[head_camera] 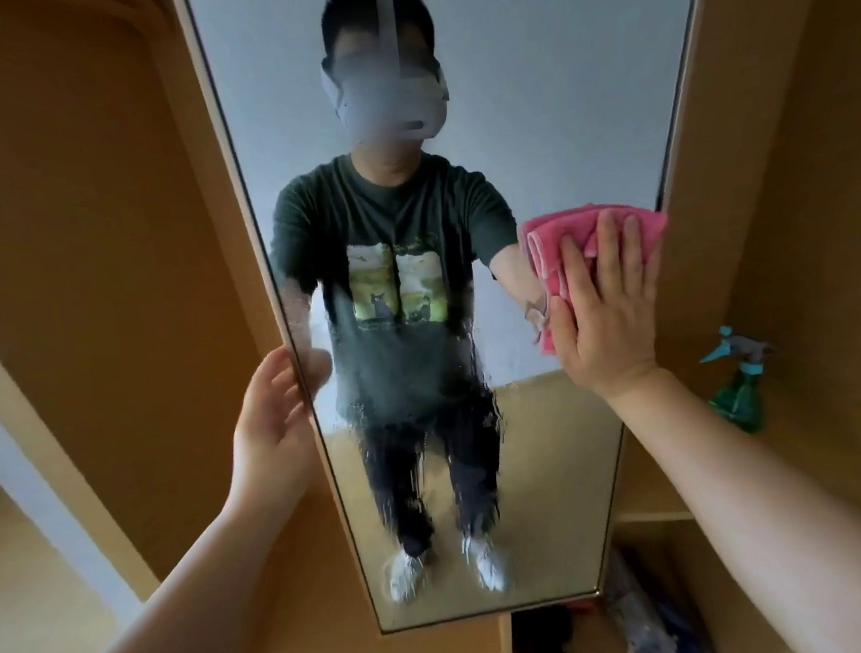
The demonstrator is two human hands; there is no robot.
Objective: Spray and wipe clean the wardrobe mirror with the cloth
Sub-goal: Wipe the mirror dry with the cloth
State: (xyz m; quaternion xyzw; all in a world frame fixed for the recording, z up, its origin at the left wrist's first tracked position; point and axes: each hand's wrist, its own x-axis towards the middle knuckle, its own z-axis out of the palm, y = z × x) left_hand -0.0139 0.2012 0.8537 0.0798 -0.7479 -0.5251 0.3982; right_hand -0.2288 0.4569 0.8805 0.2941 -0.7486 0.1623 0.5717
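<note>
The tall wardrobe mirror (528, 86) fills the middle of the head view, with wet spray streaks running down its lower half. My right hand (607, 307) lies flat, fingers spread, pressing a folded pink cloth (551, 244) against the glass near the mirror's right edge. My left hand (270, 416) grips the mirror's left edge, thumb on the glass. A green spray bottle (740, 389) with a teal trigger stands on a wardrobe shelf at the right, apart from both hands. The mirror shows a person's reflection.
Light wooden wardrobe panels (77, 251) flank the mirror on both sides. Under the right shelf an open compartment (648, 628) holds several dark and coloured items. A pale floor (21, 590) shows at the lower left.
</note>
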